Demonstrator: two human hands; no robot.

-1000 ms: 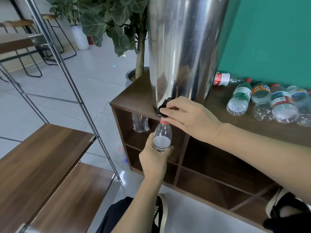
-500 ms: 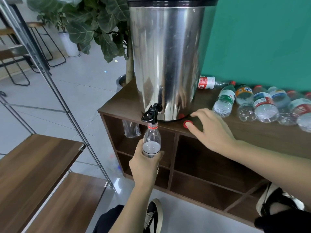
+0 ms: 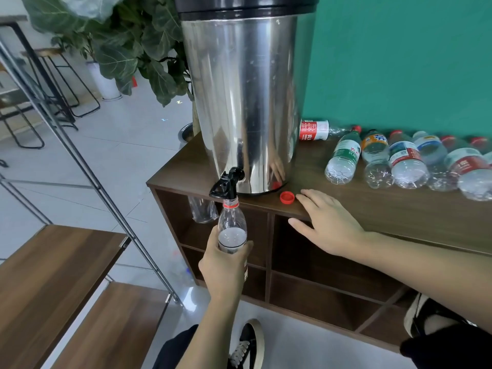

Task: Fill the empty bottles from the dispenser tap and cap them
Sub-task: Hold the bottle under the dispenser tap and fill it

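Under the black tap (image 3: 226, 182) of the steel dispenser (image 3: 246, 102), the left hand (image 3: 225, 269) holds a clear bottle (image 3: 232, 230) upright, its fingers and thumb curled round the lower body so that the label is mostly hidden. The open mouth of the bottle, ringed in red, sits just below the spout, and the bottle is partly filled, with the water level visible a little above the fingers. The right hand (image 3: 328, 225) lies flat on the front edge of the wooden cabinet (image 3: 372, 206), fingers straight and slightly spread, holding nothing; its fingertips are just beside a red cap (image 3: 287, 197) that sits on the cabinet top near the foot of the dispenser. Whether a fingertip touches the cap cannot be told. Further right on the cabinet top, a row of bottles (image 3: 407, 161) lies on its side against the green wall (image 3: 399, 62), most with caps on. A leafy plant (image 3: 127, 49) stands behind the dispenser on the left. A metal-framed wooden shelf (image 3: 53, 275) fills the lower left, and a dark shoe (image 3: 247, 344) shows on the floor below.
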